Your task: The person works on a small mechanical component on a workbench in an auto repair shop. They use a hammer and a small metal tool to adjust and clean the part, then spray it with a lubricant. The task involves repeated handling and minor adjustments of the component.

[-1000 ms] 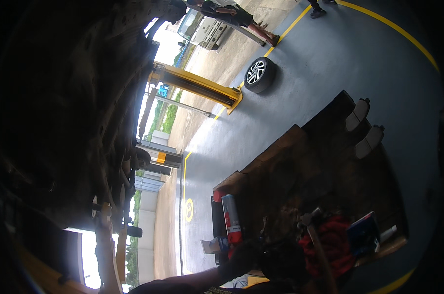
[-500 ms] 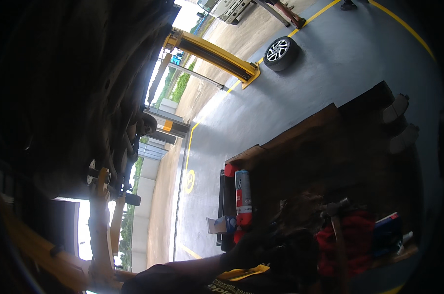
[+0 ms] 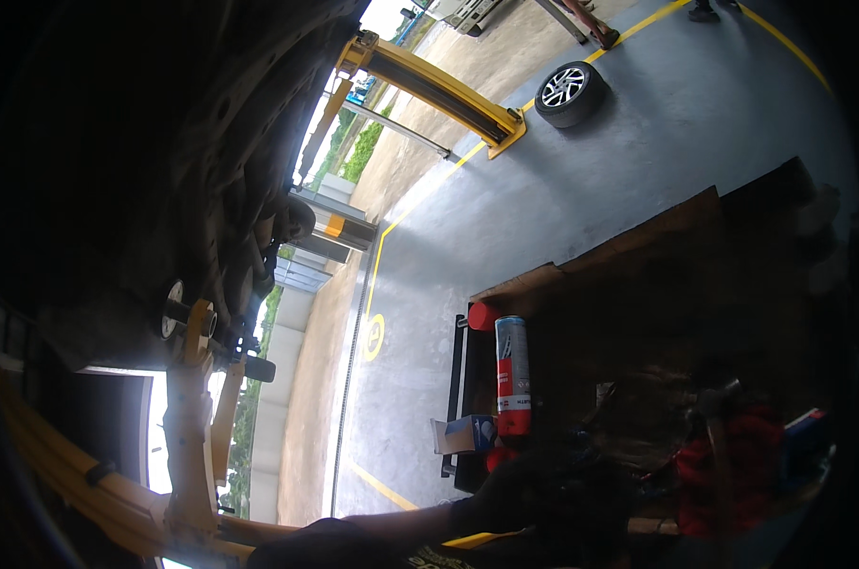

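Note:
My left hand (image 3: 520,488), in a black glove, reaches in from the lower edge over a dark work surface. Its fingers are lost in shadow, so I cannot see whether they hold anything. Just beyond it lies a red and grey spray can (image 3: 512,375). A small open blue and white box (image 3: 467,435) is beside the can. To the right of the hand, a hammer (image 3: 719,431) with a pale handle rests across a bunched red cloth (image 3: 747,474). My right hand does not show.
Brown cardboard (image 3: 629,235) edges the dark surface. A raised vehicle (image 3: 164,190) fills the left, with a yellow lift arm (image 3: 191,436) under it. A yellow post (image 3: 439,90) and a wheel (image 3: 570,95) are farther off. Another person's foot (image 3: 605,38) shows at the top.
The whole view has shifted, so the spray can, box, hammer and wheel sit farther right in the picture. My left hand stays low, near the can.

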`<state>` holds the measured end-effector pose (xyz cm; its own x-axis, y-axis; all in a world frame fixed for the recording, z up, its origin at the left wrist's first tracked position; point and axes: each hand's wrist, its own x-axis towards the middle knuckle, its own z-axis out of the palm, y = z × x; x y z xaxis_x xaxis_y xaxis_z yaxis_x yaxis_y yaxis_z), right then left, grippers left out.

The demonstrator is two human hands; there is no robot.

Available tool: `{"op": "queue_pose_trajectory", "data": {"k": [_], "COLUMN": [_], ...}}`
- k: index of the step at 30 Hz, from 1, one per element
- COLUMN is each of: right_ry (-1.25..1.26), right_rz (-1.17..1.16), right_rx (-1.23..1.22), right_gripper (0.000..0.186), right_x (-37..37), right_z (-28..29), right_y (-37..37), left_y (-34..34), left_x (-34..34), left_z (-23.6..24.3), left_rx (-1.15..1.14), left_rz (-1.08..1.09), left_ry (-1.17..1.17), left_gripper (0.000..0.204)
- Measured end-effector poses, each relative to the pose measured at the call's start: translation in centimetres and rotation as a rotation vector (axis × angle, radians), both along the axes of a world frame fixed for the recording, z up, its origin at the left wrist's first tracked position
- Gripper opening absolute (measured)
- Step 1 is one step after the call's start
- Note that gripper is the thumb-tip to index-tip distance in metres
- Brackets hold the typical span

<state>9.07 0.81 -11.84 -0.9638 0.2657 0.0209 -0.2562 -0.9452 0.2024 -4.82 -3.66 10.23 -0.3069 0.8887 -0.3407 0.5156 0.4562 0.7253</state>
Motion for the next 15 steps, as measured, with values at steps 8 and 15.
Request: {"op": "queue_pose_trajectory", "data": {"k": [8, 15], "right_ry": [-0.304, -0.610], "right_rz": [0.053, 0.078], "right_rx": [0.565, 1.013], "right_gripper": [0.025, 0.023], "right_x": [-2.0, -3.3], "right_z": [1.2, 3.9], "right_y": [0.9, 2.2], "left_y": [-4.9, -9.1], "left_x": [-4.6, -6.7], "left_z": [-1.1, -3.2], "left_rx": [0.017, -0.175], "left_rz": [-0.307, 0.207], "left_ry": [0.383, -0.405], "left_gripper": [0.029, 0.034]}}
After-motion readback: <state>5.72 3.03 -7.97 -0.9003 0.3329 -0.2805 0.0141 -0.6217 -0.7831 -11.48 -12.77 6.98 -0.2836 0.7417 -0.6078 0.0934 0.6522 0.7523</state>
